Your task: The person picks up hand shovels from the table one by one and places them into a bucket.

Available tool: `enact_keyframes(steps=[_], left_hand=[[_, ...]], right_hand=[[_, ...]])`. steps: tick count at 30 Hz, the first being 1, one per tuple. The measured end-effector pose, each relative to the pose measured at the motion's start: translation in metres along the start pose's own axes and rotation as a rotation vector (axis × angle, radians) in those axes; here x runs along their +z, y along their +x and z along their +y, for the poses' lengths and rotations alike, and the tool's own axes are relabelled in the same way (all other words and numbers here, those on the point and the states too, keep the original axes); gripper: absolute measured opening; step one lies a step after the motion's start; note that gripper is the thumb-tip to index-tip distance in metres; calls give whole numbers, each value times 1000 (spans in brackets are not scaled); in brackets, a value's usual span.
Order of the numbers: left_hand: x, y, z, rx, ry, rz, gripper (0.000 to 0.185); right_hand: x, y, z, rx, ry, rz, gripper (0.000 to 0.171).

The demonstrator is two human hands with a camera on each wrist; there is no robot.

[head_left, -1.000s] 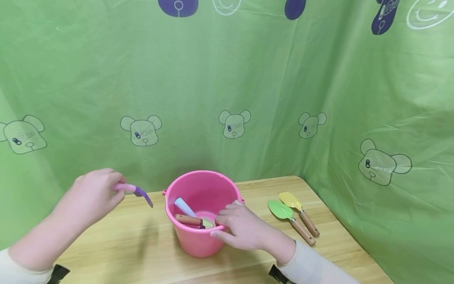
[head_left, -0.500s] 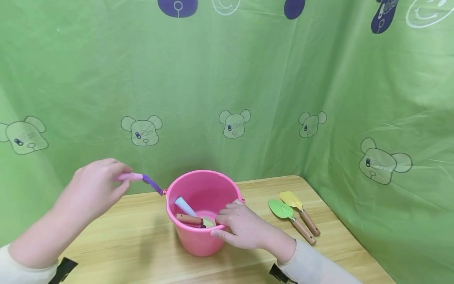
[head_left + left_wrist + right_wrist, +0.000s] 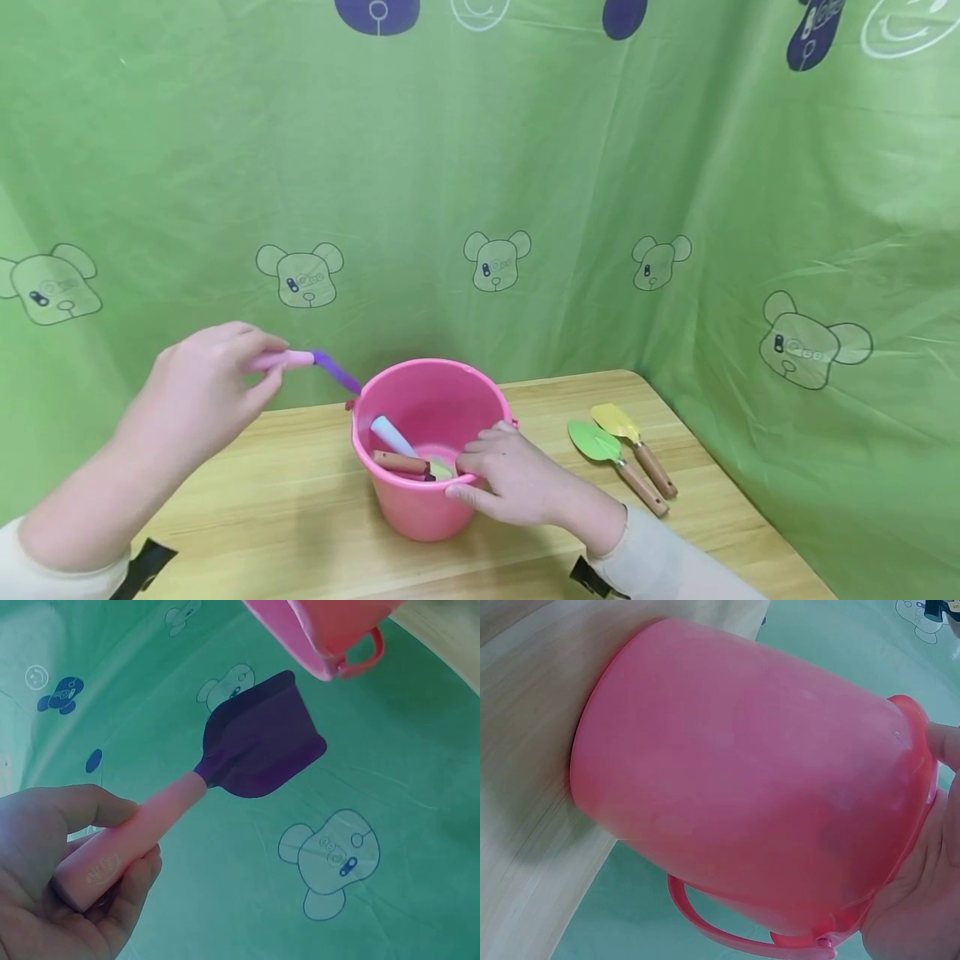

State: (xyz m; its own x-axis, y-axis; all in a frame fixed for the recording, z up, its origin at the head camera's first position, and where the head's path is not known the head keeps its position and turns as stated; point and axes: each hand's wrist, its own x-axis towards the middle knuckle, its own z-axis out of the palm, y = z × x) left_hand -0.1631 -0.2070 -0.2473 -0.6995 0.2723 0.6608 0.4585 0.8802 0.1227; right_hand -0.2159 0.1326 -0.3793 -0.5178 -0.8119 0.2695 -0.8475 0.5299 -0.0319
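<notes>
Two wooden-handled trowels [image 3: 596,442], green and yellow, are laid at three o'clock from the pink plastic bucket [image 3: 423,517], rim-pinched by the right grip [image 3: 517,482]; at ten, the pink-handled purple shovel [image 3: 336,372] is held by the left grip [image 3: 206,387].

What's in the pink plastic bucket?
A light-blue cylindrical handle, a brown handle, something reddish beneath it, and a pale yellowish piece. The bucket's near wall and the right hand hide the rest.
</notes>
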Motion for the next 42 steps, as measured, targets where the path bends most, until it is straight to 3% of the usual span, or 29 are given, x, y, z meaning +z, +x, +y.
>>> enact_keyframes(steps=[6,16,23,33,42], left_hand=[[10,-1,7,53,-37,54,15],[31,-3,15,57,-67,31,14],[44,-4,24,45,-106,-1,15],[61,-6,31,33,-185,3,15],[80,-9,34,-21,-213,-43,19]], right_hand=[[0,0,0,-2,-4,0,41],[1,0,1,-6,-8,5,40],[3,-1,2,-11,-10,11,41],[2,-1,2,-6,-3,8,41],[0,-1,1,-9,-14,13,41]])
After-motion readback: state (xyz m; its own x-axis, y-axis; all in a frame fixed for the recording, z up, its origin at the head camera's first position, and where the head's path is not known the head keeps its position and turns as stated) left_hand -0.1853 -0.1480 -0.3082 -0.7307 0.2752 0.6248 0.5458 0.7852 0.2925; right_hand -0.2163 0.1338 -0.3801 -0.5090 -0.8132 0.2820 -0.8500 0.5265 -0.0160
